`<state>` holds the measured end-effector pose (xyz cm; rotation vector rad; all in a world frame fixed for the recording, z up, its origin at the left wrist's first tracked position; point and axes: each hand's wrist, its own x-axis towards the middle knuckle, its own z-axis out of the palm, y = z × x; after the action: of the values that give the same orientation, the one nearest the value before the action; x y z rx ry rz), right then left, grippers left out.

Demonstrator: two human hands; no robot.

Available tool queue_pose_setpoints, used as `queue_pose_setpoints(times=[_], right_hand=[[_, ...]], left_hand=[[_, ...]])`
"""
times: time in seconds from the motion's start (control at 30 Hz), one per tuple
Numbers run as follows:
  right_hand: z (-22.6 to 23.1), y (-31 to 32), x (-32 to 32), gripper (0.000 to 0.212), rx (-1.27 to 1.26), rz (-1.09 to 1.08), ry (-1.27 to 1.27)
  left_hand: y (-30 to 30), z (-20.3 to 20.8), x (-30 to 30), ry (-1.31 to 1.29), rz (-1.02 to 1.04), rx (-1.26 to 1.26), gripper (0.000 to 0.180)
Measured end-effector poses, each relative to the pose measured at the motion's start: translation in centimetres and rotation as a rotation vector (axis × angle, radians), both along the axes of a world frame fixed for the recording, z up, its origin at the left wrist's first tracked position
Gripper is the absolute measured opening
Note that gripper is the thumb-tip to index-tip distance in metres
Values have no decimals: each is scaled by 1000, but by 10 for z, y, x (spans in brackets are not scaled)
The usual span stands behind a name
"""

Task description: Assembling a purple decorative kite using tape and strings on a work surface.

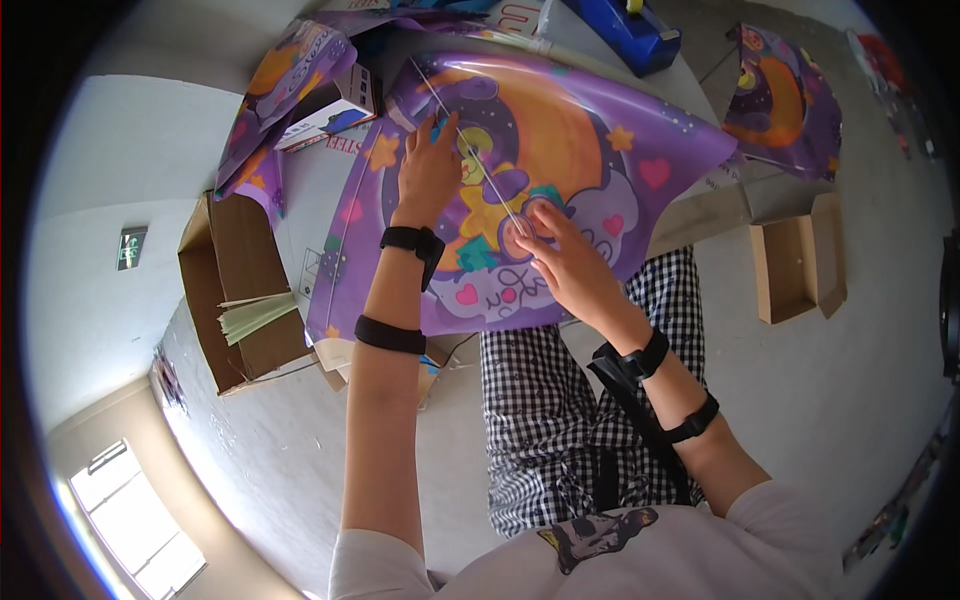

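Observation:
A purple printed plastic sheet (655, 130), decorated with a yellow-orange moon, stars and hearts, lies spread before me and hangs over the table's near edge. Across it slants a thin white rod (485, 168). My left hand (430, 175) is at the rod's upper part, thumb and fingers bent close to it. A small patch of blue shows between them; what it is, I cannot make out. Lower down, my right hand (575, 265) rests on the sheet with fingers apart, their tips at the rod's lower end. Black bands circle both wrists and forearms.
A blue tape dispenser (628, 35) stands at the far side. Similar printed sheets hang at left (285, 95) and right (785, 105). Beside the left one is a small printed box (335, 108). Open cardboard boxes stand at lower left (245, 345) and right (785, 265).

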<state>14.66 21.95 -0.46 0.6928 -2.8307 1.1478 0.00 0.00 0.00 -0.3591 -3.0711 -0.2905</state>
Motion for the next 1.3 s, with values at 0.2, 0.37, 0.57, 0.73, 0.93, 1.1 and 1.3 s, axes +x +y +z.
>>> queue_pose_setpoints(times=[0.2,0.37,0.57,0.73,0.93,1.1,1.3], right_hand=[[-1,0,1,37,2,-11,-4],[0,1,1,39,1,-2,-14],[-1,0,1,46,22,4,-13],[-2,1,0,47,-11,0,5],[-5,1,0,51,-57,-12,-10],[-8,0,-1,45,-40,-2,37],[-13,1,0,46,-122,-13,-11]], left_hand=[[0,-4,0,45,-2,-5,55],[-1,-5,0,34,3,5,53],[-2,-6,-2,42,3,17,51],[-2,-7,-2,69,-9,5,51],[-4,-10,-2,101,-26,-24,52],[-5,-15,-3,107,-25,-52,53],[-14,-33,-10,140,-52,-44,52]])
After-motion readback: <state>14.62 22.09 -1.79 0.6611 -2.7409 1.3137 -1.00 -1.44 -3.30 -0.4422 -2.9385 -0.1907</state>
